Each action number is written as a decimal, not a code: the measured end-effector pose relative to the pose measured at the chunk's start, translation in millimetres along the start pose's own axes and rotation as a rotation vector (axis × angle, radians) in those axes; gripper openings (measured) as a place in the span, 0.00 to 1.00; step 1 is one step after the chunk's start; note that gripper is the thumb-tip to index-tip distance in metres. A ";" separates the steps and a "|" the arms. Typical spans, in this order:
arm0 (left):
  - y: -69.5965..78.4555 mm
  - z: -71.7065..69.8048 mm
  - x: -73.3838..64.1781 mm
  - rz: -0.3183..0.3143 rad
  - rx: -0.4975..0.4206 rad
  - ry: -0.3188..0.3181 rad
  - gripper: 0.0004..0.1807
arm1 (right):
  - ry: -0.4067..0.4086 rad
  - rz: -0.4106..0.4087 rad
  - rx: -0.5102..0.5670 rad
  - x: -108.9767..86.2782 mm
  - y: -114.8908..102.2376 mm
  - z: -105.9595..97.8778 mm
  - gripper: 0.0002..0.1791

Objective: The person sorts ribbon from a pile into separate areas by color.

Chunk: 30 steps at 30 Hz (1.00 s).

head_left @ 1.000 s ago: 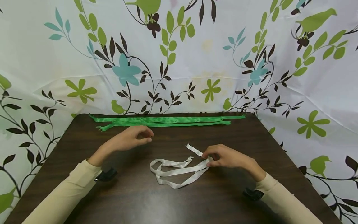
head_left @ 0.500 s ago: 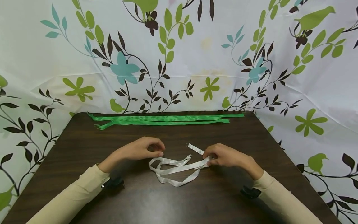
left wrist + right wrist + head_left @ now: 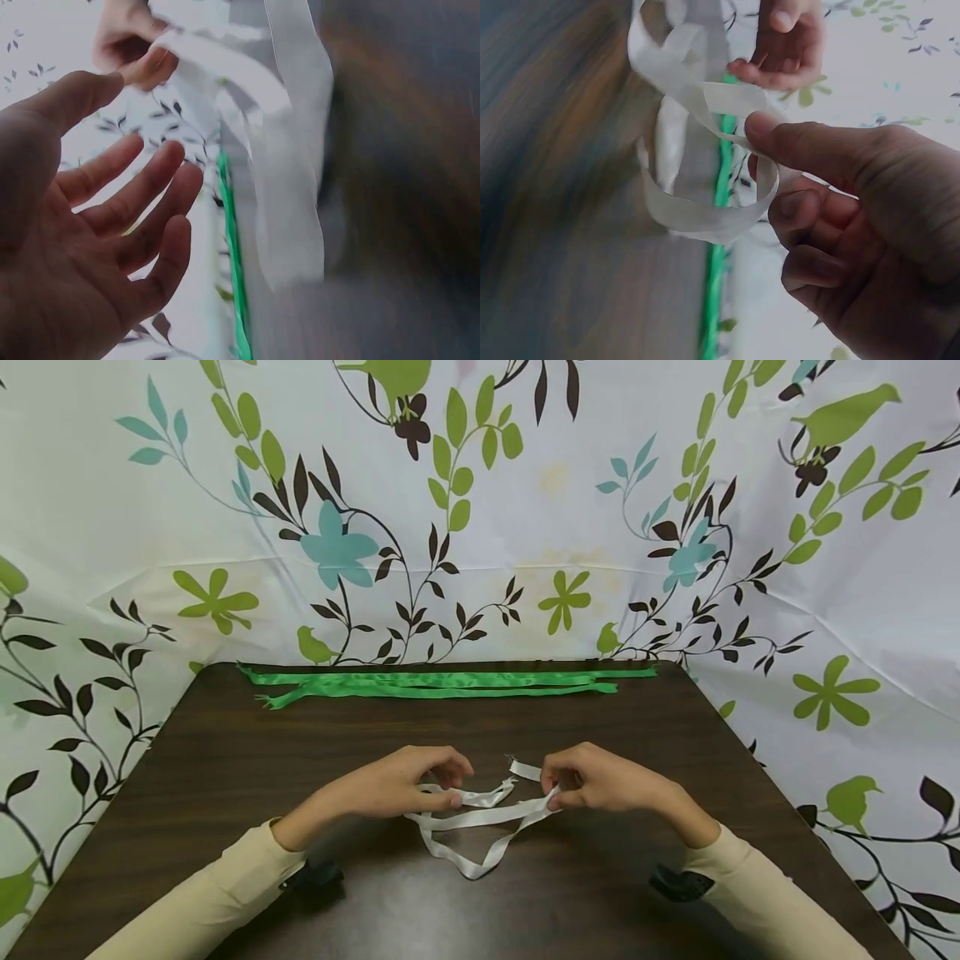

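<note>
Fingers of our right hand [image 3: 606, 781] pinch the white ribbon [image 3: 480, 817], whose loops stretch leftward from their tips, lengthwise toward our left hand [image 3: 397, 783], its fingers loosely spread and empty.

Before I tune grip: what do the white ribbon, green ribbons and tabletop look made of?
White ribbon: fabric, probably satin; soft sheen, limp curls, frayed end.
Green ribbons: likely satin too; shiny highlights, frayed ends.
Tabletop: dark brown wood grain, smooth, with a diffuse glare; could be laminate or real wood, can't tell which.
</note>
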<state>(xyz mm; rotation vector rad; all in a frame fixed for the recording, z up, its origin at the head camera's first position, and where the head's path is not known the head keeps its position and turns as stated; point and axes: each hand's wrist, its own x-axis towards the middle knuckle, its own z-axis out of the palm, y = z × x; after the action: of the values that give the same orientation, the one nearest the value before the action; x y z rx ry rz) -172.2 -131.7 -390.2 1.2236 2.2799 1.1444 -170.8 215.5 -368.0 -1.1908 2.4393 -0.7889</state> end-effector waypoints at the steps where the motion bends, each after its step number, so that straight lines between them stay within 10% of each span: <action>1: 3.9 3.0 -0.3 0.000 0.003 0.006 0.20 | 0.002 -0.015 0.006 1.0 -5.1 -1.2 0.09; 17: 23.1 38.1 14.2 0.064 -0.047 0.021 0.18 | 0.052 -0.222 -0.057 20.6 -58.2 -20.1 0.09; 30: 16.8 31.2 14.4 0.041 -0.154 0.082 0.07 | 0.027 -0.112 -0.036 18.1 -52.0 -18.6 0.11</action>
<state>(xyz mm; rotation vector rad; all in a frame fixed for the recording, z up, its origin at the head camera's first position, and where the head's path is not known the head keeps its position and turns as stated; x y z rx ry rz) -152.9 -99.1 -395.7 1.1905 2.1867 1.3807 -158.6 181.3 -322.6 -1.3491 2.4360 -0.8001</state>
